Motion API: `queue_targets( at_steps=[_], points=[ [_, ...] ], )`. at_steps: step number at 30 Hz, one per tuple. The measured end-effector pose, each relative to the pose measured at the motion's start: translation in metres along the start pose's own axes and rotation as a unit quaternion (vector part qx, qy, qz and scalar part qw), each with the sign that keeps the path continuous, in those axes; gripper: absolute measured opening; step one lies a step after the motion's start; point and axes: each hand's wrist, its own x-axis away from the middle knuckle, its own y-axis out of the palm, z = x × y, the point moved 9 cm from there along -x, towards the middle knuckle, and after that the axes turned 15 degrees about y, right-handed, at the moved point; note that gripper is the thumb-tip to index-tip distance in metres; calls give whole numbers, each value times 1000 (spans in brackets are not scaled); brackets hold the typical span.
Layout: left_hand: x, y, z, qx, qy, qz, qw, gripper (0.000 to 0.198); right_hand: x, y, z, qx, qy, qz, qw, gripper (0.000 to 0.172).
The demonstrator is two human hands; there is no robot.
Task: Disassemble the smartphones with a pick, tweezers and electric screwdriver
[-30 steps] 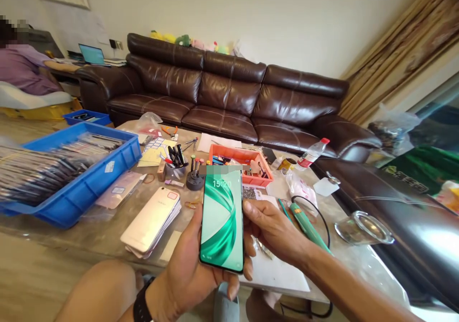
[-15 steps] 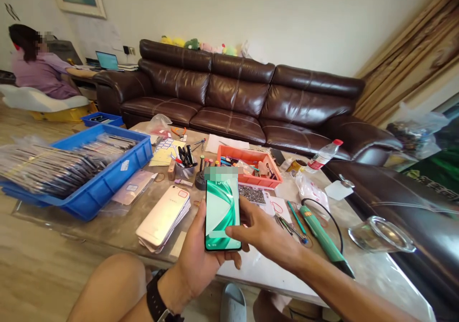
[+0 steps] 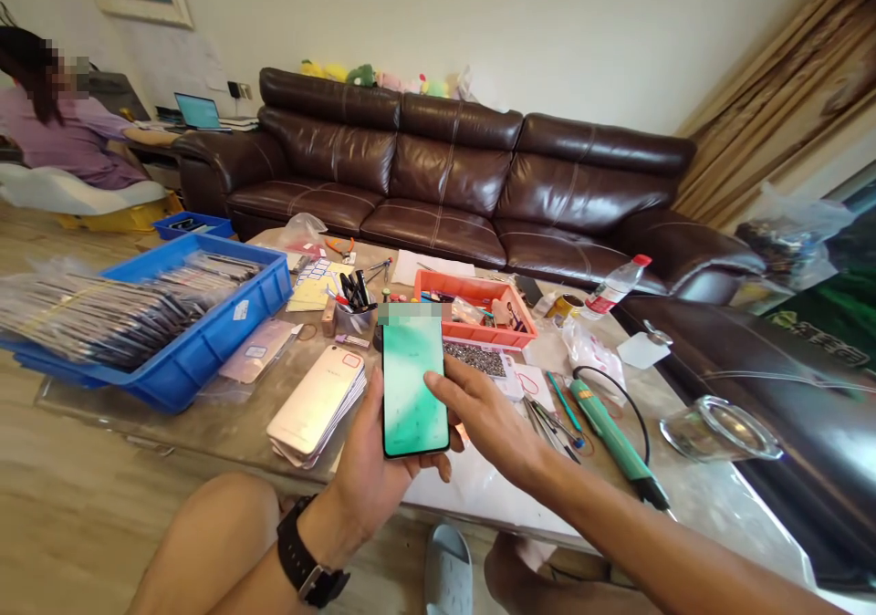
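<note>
A smartphone (image 3: 414, 387) with a lit, blurred green screen stands tilted up above the table's near edge. My left hand (image 3: 373, 460), with a black watch on its wrist, is closed around the phone's left side and lower back. At the right edge is my right hand (image 3: 483, 414), its thumb resting on the middle of the screen and its other fingers partly hidden behind the phone. To the left lies a stack of gold phone back covers (image 3: 317, 402). Tweezers (image 3: 549, 430) and a green handheld tool with a black cord (image 3: 616, 442) lie to the right.
A blue bin (image 3: 205, 350) packed with bagged flat parts fills the table's left. Behind the phone stand a pen holder (image 3: 354, 318) and an orange tray (image 3: 489, 332) of small items. A bottle (image 3: 616, 286) and a glass ashtray (image 3: 718, 432) are rightward. A person (image 3: 55, 131) sits far left.
My right thumb has moved from the lower screen up to its middle. The wallpaper with the clock has turned into a blurred green screen. The phone appears slightly higher and further left.
</note>
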Motion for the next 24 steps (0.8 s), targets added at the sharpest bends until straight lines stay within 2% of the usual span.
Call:
queue_targets(
  at_steps=[3,7,12,17,24],
  points=[
    [-1,0,8,-3,19,14,1000,65,1,8,-2,-9,3,-38,999,20],
    [1,3,15,-22,30,24,999,69,-1,15,4,-24,0,-68,997,29],
    [6,1,18,-26,43,36,998,65,-8,17,14,-39,-2,-47,998,33],
    [4,0,20,-13,51,30,998,64,-4,19,4,-26,-17,-65,997,24],
    [3,2,24,-29,61,14,998,67,-2,21,1,-23,-30,-91,995,32]
  ],
)
